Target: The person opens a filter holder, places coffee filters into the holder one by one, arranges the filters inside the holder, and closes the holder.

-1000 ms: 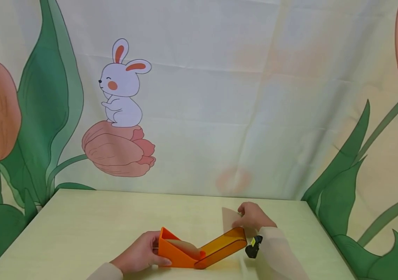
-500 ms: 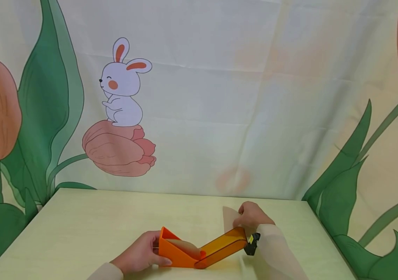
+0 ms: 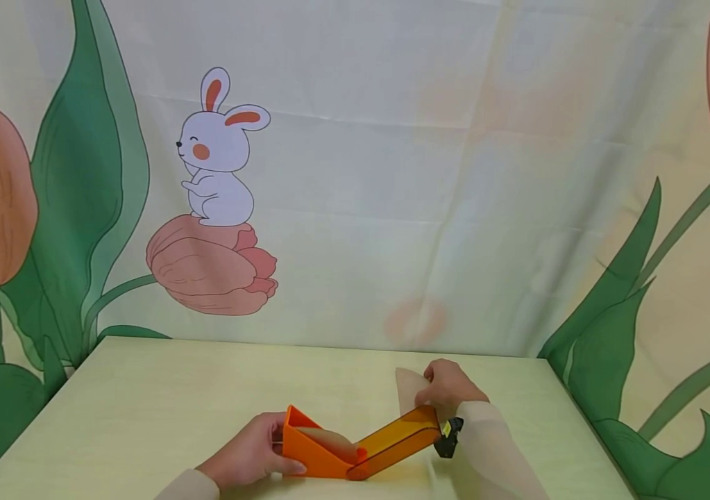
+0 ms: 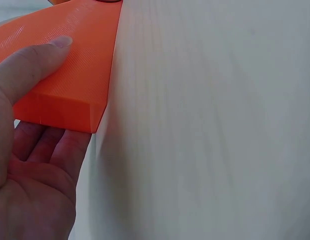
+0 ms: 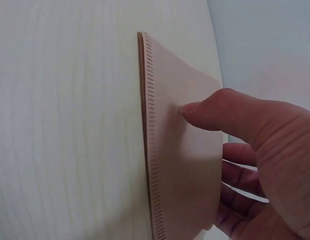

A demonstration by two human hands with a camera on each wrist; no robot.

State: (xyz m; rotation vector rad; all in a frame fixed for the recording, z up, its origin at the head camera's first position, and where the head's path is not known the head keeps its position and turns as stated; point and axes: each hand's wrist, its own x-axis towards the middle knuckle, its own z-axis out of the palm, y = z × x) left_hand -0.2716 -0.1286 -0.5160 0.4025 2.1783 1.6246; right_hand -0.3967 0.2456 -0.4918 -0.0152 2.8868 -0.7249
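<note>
My left hand [image 3: 255,448] grips the orange coffee filter holder [image 3: 317,458] by its tall end. The left wrist view shows the thumb on the holder's side [image 4: 90,60] and the other fingers under its end. A translucent amber lid [image 3: 398,441] is swung open to the right on its hinge. Tan paper [image 3: 330,442] shows inside the holder. Behind the lid, my right hand [image 3: 451,389] pinches a small stack of tan paper coffee filters [image 5: 187,145], thumb on the near face, fingers behind. Their crimped edge faces left in the right wrist view.
A pale wood-grain table [image 3: 173,389] lies under both hands. Behind it hangs a cloth backdrop [image 3: 355,173] with a printed rabbit and tulips. The black wrist camera [image 3: 448,437] on the right arm sits close to the lid's free end.
My right wrist and its black camera have shifted slightly left and up, closer to the lid's end. The left hand, holder and lid stay put.
</note>
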